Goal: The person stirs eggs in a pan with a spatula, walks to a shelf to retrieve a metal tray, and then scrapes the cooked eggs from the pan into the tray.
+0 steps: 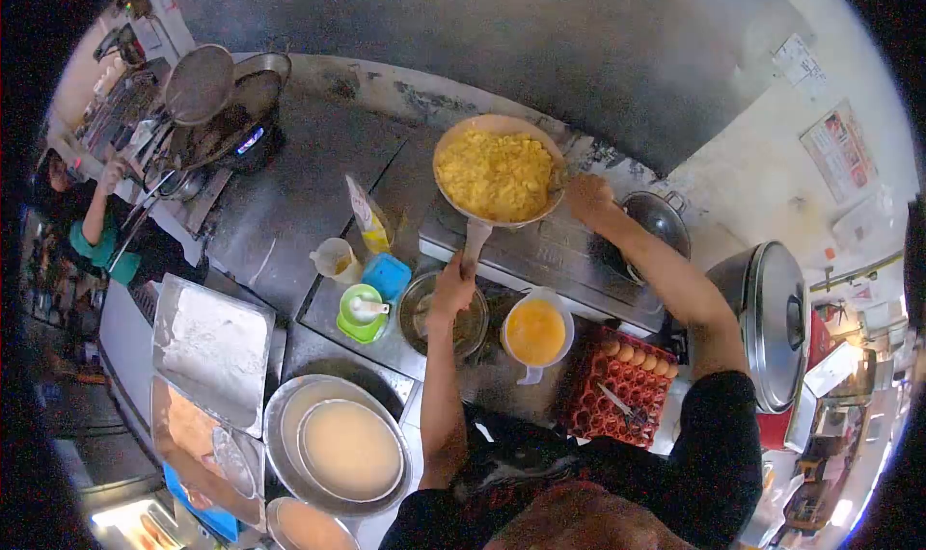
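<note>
My left hand (452,292) is wrapped round the pale handle of a frying pan (476,234) over the stove. Scrambled eggs (497,174), yellow and in lumps, fill most of the pan. At the pan's right rim my right hand (590,201) is closed; a thin tool seems to reach from it to the eggs, but its kind is unclear. Below the pan stand a metal bowl (417,323) and a clear jug of beaten egg (535,333). A red egg tray (617,396) holds several brown eggs, with scissors (622,402) lying on it.
A dark wok (656,224) and large lidded pot (776,328) stand right. Left are a green container (362,330), blue container (387,278), pouch (367,217), flour tray (212,352) and batter bowl (349,451). Another person (101,227) is at far left.
</note>
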The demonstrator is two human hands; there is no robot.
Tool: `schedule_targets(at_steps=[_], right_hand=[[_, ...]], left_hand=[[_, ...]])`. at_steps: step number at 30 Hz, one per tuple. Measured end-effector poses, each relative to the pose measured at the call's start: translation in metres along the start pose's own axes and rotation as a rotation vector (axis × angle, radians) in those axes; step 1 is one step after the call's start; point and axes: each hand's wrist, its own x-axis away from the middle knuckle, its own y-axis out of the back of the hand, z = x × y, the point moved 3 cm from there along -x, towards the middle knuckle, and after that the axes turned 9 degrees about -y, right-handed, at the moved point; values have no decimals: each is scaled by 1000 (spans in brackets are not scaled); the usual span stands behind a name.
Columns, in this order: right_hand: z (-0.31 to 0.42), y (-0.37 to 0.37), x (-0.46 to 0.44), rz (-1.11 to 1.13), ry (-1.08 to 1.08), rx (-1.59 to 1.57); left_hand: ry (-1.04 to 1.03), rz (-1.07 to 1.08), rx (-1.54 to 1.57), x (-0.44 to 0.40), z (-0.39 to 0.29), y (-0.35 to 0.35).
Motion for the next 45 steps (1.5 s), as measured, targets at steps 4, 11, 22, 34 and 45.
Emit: schedule_targets(at_steps=[4, 11, 22, 34, 45], right_hand=[[-2, -16, -40, -62, -92, -22], [3, -31, -160, -186, 106, -114], [66, 26, -176, -251, 663, -8], [-26, 109, -65, -245, 619, 212], [11, 44, -136, -59, 595, 536]], left_hand=[[22, -36, -60, 2, -12, 5], [172, 97, 70, 1, -50, 26], [-199, 18, -218, -3, 3, 2], [125, -6, 6, 5, -37, 15], [30, -45, -87, 2, -34, 15]])
